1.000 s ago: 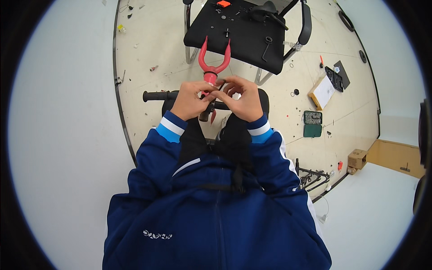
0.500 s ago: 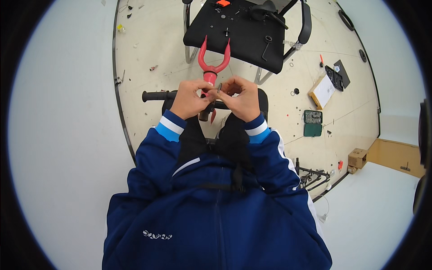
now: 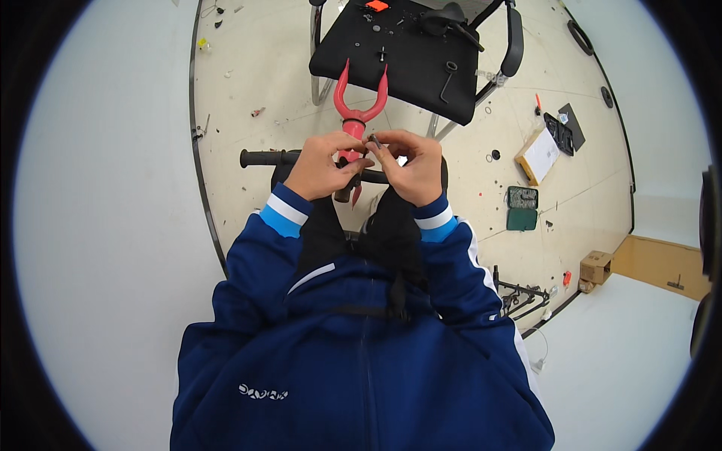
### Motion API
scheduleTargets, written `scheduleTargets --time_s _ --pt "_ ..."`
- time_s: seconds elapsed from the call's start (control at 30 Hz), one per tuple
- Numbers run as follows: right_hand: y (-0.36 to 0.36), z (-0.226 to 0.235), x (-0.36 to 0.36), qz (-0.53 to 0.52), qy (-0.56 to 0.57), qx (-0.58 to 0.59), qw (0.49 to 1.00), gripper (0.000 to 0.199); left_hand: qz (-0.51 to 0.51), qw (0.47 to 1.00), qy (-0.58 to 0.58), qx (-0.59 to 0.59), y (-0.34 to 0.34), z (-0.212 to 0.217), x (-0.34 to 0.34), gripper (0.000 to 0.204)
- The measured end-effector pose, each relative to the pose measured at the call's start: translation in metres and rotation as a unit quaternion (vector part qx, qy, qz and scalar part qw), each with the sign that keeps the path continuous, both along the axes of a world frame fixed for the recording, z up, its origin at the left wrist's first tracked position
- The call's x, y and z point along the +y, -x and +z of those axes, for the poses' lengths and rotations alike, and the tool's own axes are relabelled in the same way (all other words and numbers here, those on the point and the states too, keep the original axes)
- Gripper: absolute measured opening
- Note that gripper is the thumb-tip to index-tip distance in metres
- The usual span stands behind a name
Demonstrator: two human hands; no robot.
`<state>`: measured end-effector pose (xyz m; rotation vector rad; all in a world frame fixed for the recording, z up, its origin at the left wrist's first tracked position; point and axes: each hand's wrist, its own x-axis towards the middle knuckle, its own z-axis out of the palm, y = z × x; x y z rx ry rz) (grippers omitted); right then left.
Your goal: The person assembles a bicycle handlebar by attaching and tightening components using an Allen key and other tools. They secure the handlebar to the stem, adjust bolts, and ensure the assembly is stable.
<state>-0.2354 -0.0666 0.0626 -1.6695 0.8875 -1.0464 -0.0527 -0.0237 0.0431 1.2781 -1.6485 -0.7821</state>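
A red bike fork (image 3: 361,101) points away from me over my lap, its two prongs reaching the front of a chair seat. Across it runs a black handlebar (image 3: 259,158), with its left grip sticking out past my left hand (image 3: 320,165). The fingers of that hand are bent into a pinch beside the stem; what lies between them is too small to make out. Facing it, my right hand (image 3: 414,165) pinches a small grey metal piece (image 3: 374,141) between thumb and index finger. Both sets of fingertips nearly meet above the handlebar's middle, hiding part of the stem.
The black chair (image 3: 391,56) ahead carries a saddle (image 3: 444,19), a hooked metal tool (image 3: 448,81), an orange item (image 3: 376,6) and several small parts. To the right on the floor are a green case (image 3: 523,218), a yellow-edged box (image 3: 538,154) and a black tool case (image 3: 559,133).
My right hand has drawn slightly right, parting its fingertips from the left ones; the metal piece moved with it. My left fingers have opened a little wider around the stem area.
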Motion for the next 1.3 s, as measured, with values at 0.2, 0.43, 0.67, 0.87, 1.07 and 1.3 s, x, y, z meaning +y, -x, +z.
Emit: scheduleTargets --time_s 0.2,0.43,0.67,0.87,1.07,1.3 --pt "0.001 0.000 0.001 0.002 -0.017 -0.019 1.000 0.021 0.039 0.999 -0.004 0.025 0.007 -0.008 -0.002 0.023" --pt "0.014 0.016 -0.006 0.130 -0.082 -0.046 0.987 0.028 -0.024 0.999 -0.018 0.023 0.003 0.001 -0.007 0.016" --pt "0.007 0.011 0.001 0.023 -0.025 0.030 0.999 0.012 -0.082 0.996 -0.034 -0.012 0.001 0.008 -0.007 0.017" --pt "0.009 0.027 -0.001 0.106 -0.130 -0.098 0.981 0.016 -0.062 0.996 -0.064 0.007 -0.006 0.003 -0.004 0.016" --pt "0.007 0.024 -0.006 0.136 -0.167 -0.096 0.972 0.017 -0.083 0.990 -0.115 -0.014 -0.008 0.002 -0.005 0.021" --pt "0.004 0.010 -0.005 0.067 -0.098 0.003 0.993 0.015 0.016 0.999 -0.020 0.024 0.000 -0.002 0.001 0.016"
